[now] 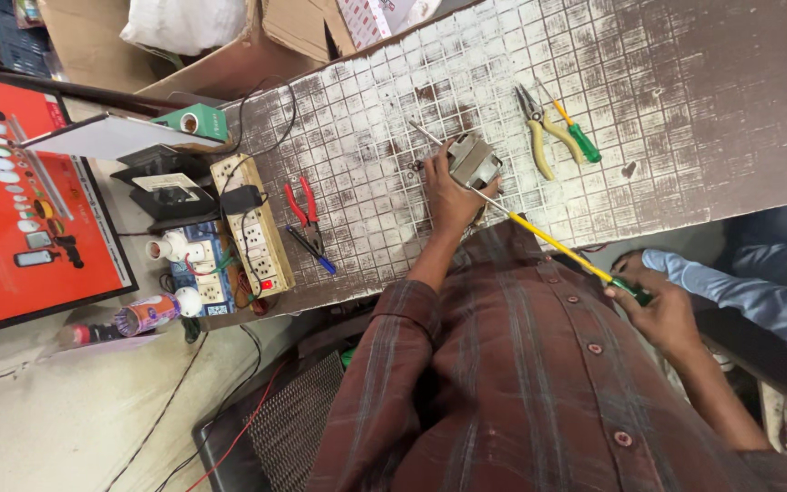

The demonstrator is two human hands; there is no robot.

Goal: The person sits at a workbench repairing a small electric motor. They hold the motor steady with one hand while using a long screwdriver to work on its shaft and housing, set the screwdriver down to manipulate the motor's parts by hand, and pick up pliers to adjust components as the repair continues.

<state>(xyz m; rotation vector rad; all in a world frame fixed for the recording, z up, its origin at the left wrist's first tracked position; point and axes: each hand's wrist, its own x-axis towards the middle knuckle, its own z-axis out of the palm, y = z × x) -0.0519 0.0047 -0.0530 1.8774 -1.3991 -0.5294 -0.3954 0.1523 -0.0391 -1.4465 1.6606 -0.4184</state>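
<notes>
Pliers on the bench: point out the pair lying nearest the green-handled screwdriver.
The yellow-handled pliers, lying right beside the green-handled screwdriver; the red-handled pliers sit far off by the socket board.

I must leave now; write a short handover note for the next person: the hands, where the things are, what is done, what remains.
Left hand: holds the small grey metal motor part down on the worn gridded table.
Right hand: grips the green handle of the long yellow screwdriver; its tip is at the motor part.
Nearby: yellow pliers and a green screwdriver behind the part; red pliers and a blue pen-like tool beside the switchboard.
Done: part positioned, screwdriver applied.
Left: how far the screw work has gone cannot be seen.
</notes>
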